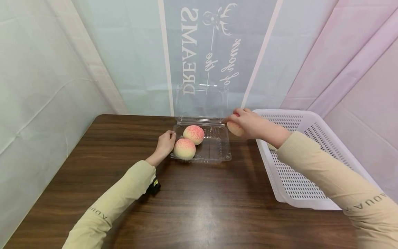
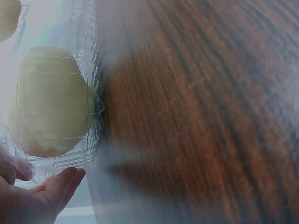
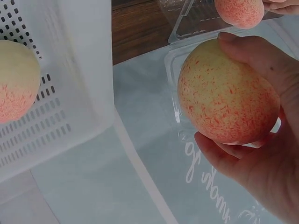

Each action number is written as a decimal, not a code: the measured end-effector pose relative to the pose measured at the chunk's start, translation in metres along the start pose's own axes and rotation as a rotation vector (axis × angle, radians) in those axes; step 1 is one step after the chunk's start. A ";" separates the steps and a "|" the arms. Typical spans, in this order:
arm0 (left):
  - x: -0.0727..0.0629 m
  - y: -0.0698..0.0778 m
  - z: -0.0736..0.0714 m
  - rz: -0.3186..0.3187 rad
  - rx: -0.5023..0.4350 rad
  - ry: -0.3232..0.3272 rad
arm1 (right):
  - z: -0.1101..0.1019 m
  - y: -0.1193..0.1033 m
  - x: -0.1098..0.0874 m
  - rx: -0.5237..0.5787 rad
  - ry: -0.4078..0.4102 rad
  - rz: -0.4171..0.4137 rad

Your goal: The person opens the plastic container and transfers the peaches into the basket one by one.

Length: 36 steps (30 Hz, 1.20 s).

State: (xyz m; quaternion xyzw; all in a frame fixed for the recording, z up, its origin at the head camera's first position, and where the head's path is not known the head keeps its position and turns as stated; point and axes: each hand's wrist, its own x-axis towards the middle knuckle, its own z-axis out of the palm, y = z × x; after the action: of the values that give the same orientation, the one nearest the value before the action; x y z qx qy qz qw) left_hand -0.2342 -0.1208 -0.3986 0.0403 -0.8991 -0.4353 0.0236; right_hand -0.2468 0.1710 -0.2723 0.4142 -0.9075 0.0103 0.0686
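Observation:
My right hand (image 1: 247, 123) grips a pink-and-cream peach (image 3: 224, 93), with the thumb on one side and fingers round the other. It is just right of a clear plastic clamshell box (image 1: 214, 147), whose lid (image 1: 202, 102) stands raised at the back. Inside the box, two peaches sit on the left side, a rear one (image 1: 193, 134) and a front one (image 1: 185, 149). At the box's left edge, my left hand (image 1: 166, 142) pinches the plastic rim. The left wrist view shows its fingers (image 2: 65, 186) against the clear wall, beside the front peach (image 2: 51, 100).
A white perforated plastic basket (image 1: 303, 185) stands to the right on the dark wooden table (image 1: 205, 207), partly under my right forearm. Inside it lies another peach (image 3: 16, 84). A printed curtain (image 1: 143, 62) hangs close behind the table's back edge.

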 end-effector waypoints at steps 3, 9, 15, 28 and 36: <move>0.000 0.000 0.000 0.000 -0.001 0.001 | 0.000 0.001 -0.002 -0.002 0.006 -0.003; 0.000 0.000 0.000 0.009 -0.004 0.002 | 0.001 0.003 -0.006 -0.005 0.002 0.000; 0.001 -0.002 0.001 0.005 -0.002 -0.001 | -0.003 0.005 -0.010 0.007 -0.032 0.013; 0.002 -0.003 0.001 0.012 0.000 0.005 | -0.011 0.010 -0.016 0.018 -0.029 0.041; 0.001 -0.002 0.001 0.013 -0.003 -0.001 | -0.017 0.013 -0.020 0.016 -0.015 0.047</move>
State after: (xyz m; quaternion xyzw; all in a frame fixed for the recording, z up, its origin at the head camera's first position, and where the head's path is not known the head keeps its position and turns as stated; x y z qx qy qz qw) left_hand -0.2352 -0.1217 -0.4004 0.0344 -0.8987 -0.4364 0.0259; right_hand -0.2416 0.1960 -0.2581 0.3933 -0.9174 0.0163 0.0582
